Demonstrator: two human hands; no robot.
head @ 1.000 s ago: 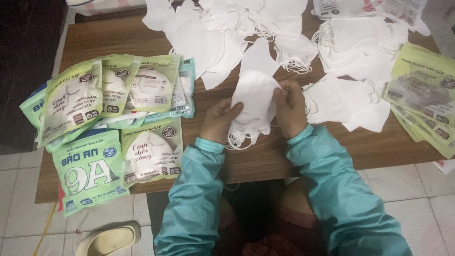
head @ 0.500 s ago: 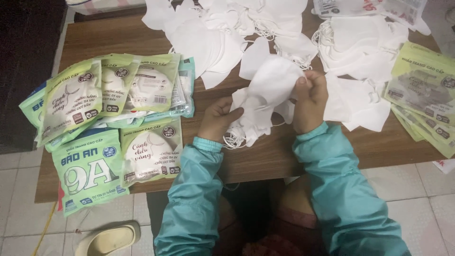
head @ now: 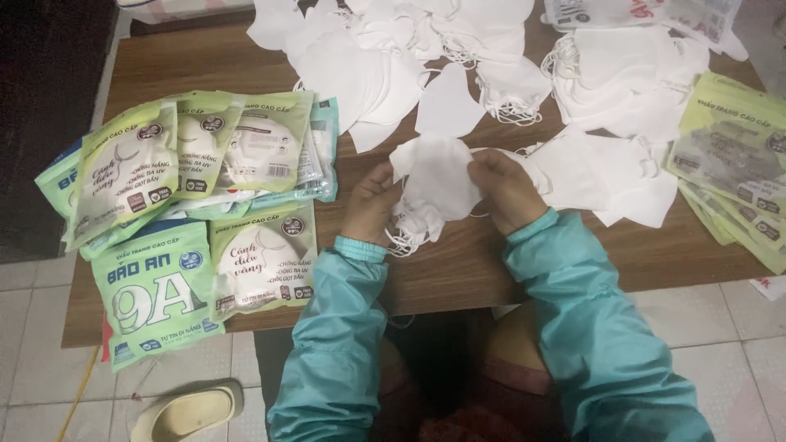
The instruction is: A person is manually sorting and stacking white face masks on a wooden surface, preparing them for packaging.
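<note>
Two hands on a white mask stack
Left hand [head: 370,205] and right hand [head: 505,190] grip the white mask stack [head: 434,184], right of green packets [head: 196,205] on the worktop [head: 458,262].

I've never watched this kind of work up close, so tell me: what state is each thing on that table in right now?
Left hand: grip closed on the white masks.
Right hand: grip closed on the same masks.
White masks in hand: stacked, lifted off the table, ear loops dangling.
Loose masks: unpacked, heaped at the far edge.
Green packets: lying overlapped on the left; whether sealed, cannot tell.
Yellow-green pouches: stacked flat on the right.
Sandal: on the floor.
</note>
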